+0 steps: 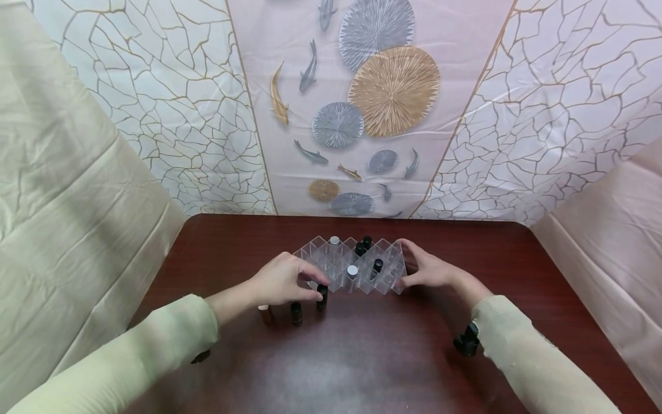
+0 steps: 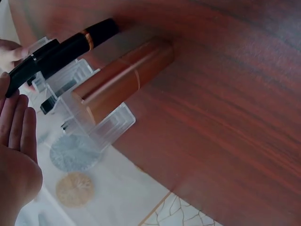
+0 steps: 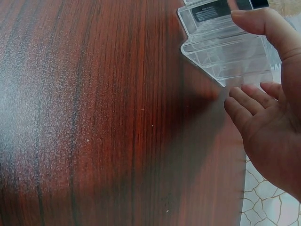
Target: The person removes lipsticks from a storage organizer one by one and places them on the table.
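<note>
A clear lipstick organizer (image 1: 336, 270) with diamond-shaped compartments stands on the table; several tubes with black or white caps sit in it. My left hand (image 1: 284, 279) pinches a black lipstick tube (image 1: 322, 297) between thumb and fingers, just in front of the organizer's left part. Close by, a black tube with a gold band (image 2: 89, 40) and a brown tube (image 2: 127, 77) stand on the table. At the organizer's right end, my right hand (image 1: 426, 269) grips it, thumb at the front and fingers behind. In the right wrist view, the thumb lies across the organizer's clear wall (image 3: 235, 56).
The dark red wooden table (image 1: 362, 362) reaches back to a patterned cloth (image 1: 331, 115) with fish and round leaf shapes. Pale cloth walls (image 1: 67, 201) slope up on both sides. A black strapped device (image 1: 468, 340) is at the right wrist.
</note>
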A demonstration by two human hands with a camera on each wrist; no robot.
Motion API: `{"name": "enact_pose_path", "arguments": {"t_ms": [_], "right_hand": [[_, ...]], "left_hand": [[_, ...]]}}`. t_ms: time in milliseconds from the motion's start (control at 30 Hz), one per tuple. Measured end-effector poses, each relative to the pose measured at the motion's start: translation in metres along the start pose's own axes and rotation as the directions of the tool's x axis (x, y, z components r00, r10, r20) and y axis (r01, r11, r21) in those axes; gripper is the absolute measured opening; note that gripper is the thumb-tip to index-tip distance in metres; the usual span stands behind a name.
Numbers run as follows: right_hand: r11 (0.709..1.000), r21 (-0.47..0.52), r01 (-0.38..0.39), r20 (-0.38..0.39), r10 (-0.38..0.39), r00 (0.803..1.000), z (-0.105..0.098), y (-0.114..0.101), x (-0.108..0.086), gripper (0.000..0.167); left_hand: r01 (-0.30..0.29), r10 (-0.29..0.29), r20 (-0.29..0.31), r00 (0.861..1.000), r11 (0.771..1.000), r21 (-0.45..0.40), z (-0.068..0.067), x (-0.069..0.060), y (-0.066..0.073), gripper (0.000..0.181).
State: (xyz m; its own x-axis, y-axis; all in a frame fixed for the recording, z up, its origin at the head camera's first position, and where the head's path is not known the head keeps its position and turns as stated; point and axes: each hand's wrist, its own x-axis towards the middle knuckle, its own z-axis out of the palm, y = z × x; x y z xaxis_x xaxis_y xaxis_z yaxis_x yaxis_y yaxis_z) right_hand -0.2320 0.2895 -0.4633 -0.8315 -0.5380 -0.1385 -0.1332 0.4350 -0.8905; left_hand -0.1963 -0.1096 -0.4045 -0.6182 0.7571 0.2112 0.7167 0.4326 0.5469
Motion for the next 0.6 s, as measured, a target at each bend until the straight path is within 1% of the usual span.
{"name": "enact_pose_path", "arguments": {"t_ms": [133,333,600], "right_hand": [[1.000,-0.001,-0.003,0.000,0.003,1.000,0.000,0.001,0.001,0.102],[1.000,0.012,0.004,0.005,-0.004,1.000,0.000,0.003,0.001,0.101],[1.000,0.008,0.013,0.007,-0.013,1.000,-0.001,0.003,0.001,0.100]], "left_hand": [[-0.002,0.003,0.022,1.000,1.000,-0.002,0.007,-0.002,-0.001,0.024],[-0.006,0.005,0.031,1.000,0.999,0.033,0.016,-0.004,-0.001,0.025],[0.013,-0.015,0.043,0.999,0.998,0.054,0.022,-0.006,0.000,0.025]]}}
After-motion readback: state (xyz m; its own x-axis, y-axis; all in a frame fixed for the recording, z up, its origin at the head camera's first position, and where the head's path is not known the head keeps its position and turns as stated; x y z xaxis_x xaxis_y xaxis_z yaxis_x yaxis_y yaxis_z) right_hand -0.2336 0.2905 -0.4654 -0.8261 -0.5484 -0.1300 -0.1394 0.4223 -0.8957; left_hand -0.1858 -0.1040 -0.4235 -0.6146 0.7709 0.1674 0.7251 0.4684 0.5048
